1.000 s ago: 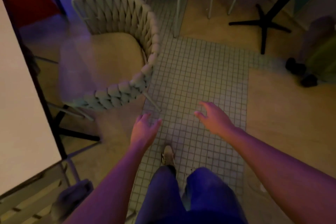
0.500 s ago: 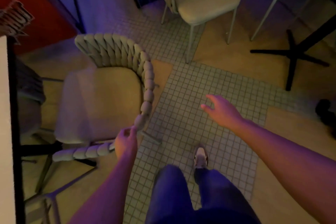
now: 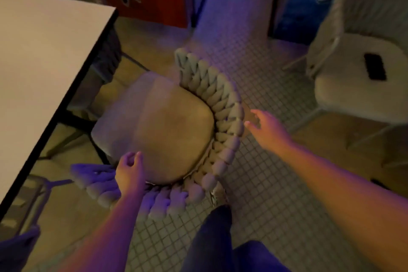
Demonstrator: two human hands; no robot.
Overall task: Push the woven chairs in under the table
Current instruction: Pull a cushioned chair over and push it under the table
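A woven chair (image 3: 223, 104) with a tan seat cushion and a thick braided curved backrest stands in the middle, its front facing the white table (image 3: 39, 55) at the left. The seat's front edge lies close to the table's black rim, not beneath it. My left hand (image 3: 129, 172) rests over the near end of the woven back, fingers curled around the braid. My right hand (image 3: 265, 127) hovers with fingers spread just beside the outer right side of the backrest, at or near touching it.
A second woven chair (image 3: 357, 95) stands at the right with a dark phone (image 3: 375, 69) on its seat. Dark table legs (image 3: 72, 117) run under the table. Red and blue wall panels close the back. My legs (image 3: 218, 238) stand on small grey floor tiles.
I have stepped closer and turned left, so the chair now fills the middle. My left hand kept hold of the backrest's near end; my right hand moved up to its outer side.
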